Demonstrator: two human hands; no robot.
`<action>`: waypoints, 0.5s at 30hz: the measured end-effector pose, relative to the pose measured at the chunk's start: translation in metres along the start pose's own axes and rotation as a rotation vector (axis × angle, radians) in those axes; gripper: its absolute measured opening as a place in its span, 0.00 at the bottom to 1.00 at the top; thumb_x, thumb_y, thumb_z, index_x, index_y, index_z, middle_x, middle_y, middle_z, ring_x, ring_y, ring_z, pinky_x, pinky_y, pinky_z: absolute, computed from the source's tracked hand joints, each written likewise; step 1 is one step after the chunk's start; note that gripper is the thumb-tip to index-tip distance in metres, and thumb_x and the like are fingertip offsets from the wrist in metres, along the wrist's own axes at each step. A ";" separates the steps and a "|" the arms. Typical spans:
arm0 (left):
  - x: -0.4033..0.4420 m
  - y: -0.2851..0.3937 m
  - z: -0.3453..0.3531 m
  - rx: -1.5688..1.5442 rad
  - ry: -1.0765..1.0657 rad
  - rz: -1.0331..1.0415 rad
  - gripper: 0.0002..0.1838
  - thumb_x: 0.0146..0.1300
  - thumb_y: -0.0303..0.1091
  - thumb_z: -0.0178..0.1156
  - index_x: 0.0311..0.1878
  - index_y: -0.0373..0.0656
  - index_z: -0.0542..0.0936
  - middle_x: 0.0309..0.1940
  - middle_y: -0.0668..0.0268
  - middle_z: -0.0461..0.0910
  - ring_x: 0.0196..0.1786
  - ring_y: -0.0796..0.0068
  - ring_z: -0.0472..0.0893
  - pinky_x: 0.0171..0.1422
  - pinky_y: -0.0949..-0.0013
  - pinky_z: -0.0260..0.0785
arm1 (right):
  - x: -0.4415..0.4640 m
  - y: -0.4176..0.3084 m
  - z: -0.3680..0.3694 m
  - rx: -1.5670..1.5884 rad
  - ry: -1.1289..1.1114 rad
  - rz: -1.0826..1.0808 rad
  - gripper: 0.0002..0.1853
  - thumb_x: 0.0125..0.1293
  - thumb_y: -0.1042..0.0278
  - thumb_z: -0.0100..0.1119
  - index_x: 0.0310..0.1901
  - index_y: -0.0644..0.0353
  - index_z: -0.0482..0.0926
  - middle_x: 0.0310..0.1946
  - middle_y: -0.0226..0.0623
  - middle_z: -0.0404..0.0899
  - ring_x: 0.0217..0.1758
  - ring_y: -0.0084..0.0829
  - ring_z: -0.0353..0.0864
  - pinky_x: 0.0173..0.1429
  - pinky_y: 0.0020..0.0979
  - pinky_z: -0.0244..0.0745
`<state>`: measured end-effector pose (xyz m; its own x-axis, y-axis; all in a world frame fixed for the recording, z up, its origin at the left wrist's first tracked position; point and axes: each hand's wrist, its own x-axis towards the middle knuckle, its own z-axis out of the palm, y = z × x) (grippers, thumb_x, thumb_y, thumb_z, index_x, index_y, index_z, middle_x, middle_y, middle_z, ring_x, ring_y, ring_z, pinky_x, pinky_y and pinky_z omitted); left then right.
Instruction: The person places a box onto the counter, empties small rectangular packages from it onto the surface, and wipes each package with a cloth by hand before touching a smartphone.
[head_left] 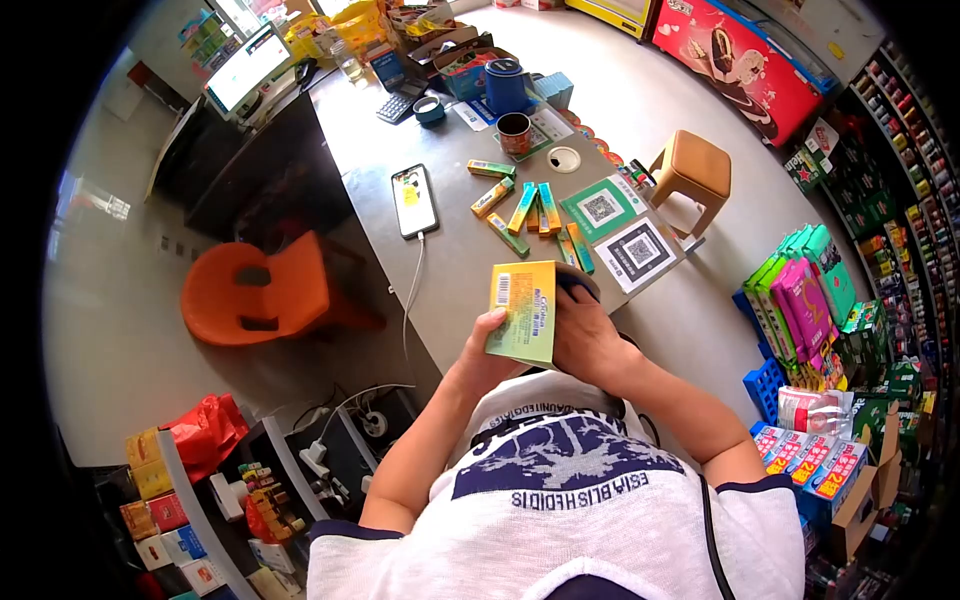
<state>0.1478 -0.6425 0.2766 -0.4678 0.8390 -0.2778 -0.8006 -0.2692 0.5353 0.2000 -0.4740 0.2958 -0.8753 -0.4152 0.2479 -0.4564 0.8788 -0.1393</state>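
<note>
A yellow-green printed carton (525, 312) is in front of my chest, over the near edge of the grey table. My left hand (482, 352) grips its left side, thumb on the printed face. Against the carton's right side is my right hand (592, 335), its fingers curled and partly hidden. A dark rounded thing (578, 282) shows at those fingers; I cannot make out what it is. Several slim green, yellow and orange packets (522, 206) lie loose on the table just beyond the carton.
On the table (465, 270) are a white-screened phone (413, 200) on a cable, QR code cards (634, 255), an open can (514, 133), a round lid (564, 159) and a blue canister (504, 86). An orange chair (265, 290) stands left, a brown stool (695, 170) right.
</note>
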 end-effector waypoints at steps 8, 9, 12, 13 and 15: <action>0.010 0.008 0.014 0.203 0.009 0.041 0.54 0.48 0.59 0.60 0.75 0.51 0.46 0.68 0.61 0.59 0.68 0.64 0.64 0.70 0.57 0.58 | -0.004 0.014 0.007 0.550 -0.076 0.117 0.17 0.59 0.71 0.57 0.51 0.58 0.76 0.51 0.43 0.75 0.57 0.42 0.74 0.61 0.39 0.68; 0.013 0.009 0.013 0.204 -0.020 0.058 0.54 0.48 0.58 0.60 0.75 0.50 0.47 0.68 0.61 0.59 0.68 0.64 0.64 0.70 0.57 0.58 | -0.006 0.012 0.006 0.608 -0.073 0.133 0.17 0.60 0.72 0.56 0.52 0.59 0.75 0.51 0.42 0.75 0.57 0.42 0.74 0.62 0.39 0.68; 0.020 0.004 0.000 0.197 -0.112 0.048 0.53 0.49 0.58 0.60 0.74 0.50 0.48 0.67 0.61 0.59 0.67 0.64 0.65 0.69 0.57 0.59 | -0.007 0.007 0.007 0.916 -0.143 0.235 0.17 0.62 0.73 0.54 0.54 0.59 0.74 0.52 0.41 0.75 0.57 0.38 0.73 0.63 0.36 0.67; 0.022 0.003 -0.004 0.196 -0.143 0.033 0.52 0.49 0.58 0.60 0.74 0.50 0.48 0.67 0.61 0.59 0.67 0.64 0.66 0.69 0.57 0.60 | -0.008 0.010 0.007 1.102 -0.216 0.316 0.18 0.63 0.72 0.54 0.55 0.59 0.74 0.53 0.40 0.75 0.58 0.36 0.73 0.64 0.35 0.66; 0.019 -0.004 -0.014 0.124 -0.141 -0.016 0.49 0.50 0.57 0.59 0.73 0.48 0.51 0.66 0.61 0.63 0.66 0.64 0.67 0.69 0.58 0.59 | -0.012 0.020 0.009 1.470 -0.365 0.483 0.19 0.65 0.72 0.53 0.59 0.58 0.72 0.55 0.38 0.74 0.59 0.31 0.73 0.65 0.31 0.65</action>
<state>0.1372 -0.6320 0.2583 -0.3915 0.9029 -0.1775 -0.7510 -0.2020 0.6287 0.1994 -0.4536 0.2811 -0.8684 -0.3984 -0.2952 0.3024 0.0462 -0.9520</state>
